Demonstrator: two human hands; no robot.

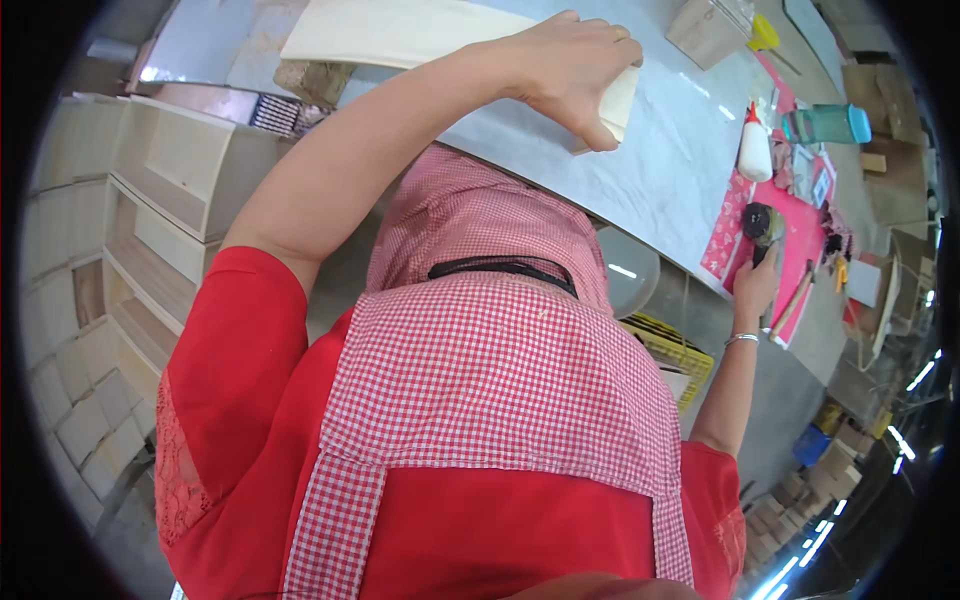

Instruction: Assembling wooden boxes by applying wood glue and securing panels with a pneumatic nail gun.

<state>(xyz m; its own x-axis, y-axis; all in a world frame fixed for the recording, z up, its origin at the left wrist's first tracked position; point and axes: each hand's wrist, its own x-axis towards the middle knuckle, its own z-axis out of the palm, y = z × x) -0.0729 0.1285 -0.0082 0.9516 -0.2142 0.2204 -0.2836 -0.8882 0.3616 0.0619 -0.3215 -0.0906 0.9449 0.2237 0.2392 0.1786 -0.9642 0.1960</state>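
Note:
My left hand (575, 80) reaches across the grey marbled tabletop (640, 180). Its thumb and fingers are closed round the end of a long pale wooden piece (400, 35), and part of that piece is hidden behind my hand and forearm. Over at the right, my right hand (757, 285) is wrapped round the dark handle of a hand tool with a round black head (760, 225). The tool is above a pink cloth (785, 250); its exact kind is too small to make out. Beyond it stands a white squeeze bottle with a red tip (755, 150).
A teal bottle (828, 125) lies past the squeeze bottle, near a wooden box (705, 30) and a yellow funnel-like thing (765, 33). Pale wooden shelf units (165, 200) are stacked at the left. A yellow crate (680, 355) sits below the table edge.

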